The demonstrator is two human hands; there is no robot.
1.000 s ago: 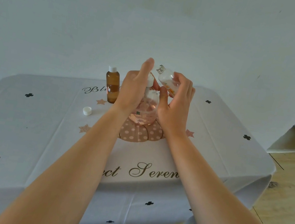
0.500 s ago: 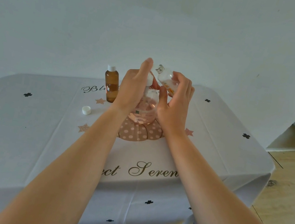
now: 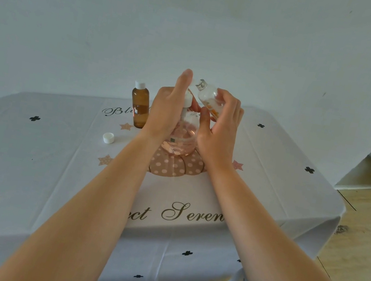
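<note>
A round clear pump bottle [image 3: 183,137] with pinkish liquid stands at the table's middle. My left hand [image 3: 168,110] sits over its white pump head [image 3: 188,98], fingers curled round it and one finger pointing straight up. My right hand [image 3: 219,126] grips a small clear bottle [image 3: 209,97] with an open neck, tilted up and to the left, right beside the pump head. How the pump's spout meets the small bottle's neck is hidden by my fingers.
An amber bottle [image 3: 139,105] with a white cap stands left of the pump bottle. A loose white cap [image 3: 108,138] lies on the white printed tablecloth [image 3: 27,162]. A white wall rises behind the table; wooden floor [image 3: 364,246] shows to the right.
</note>
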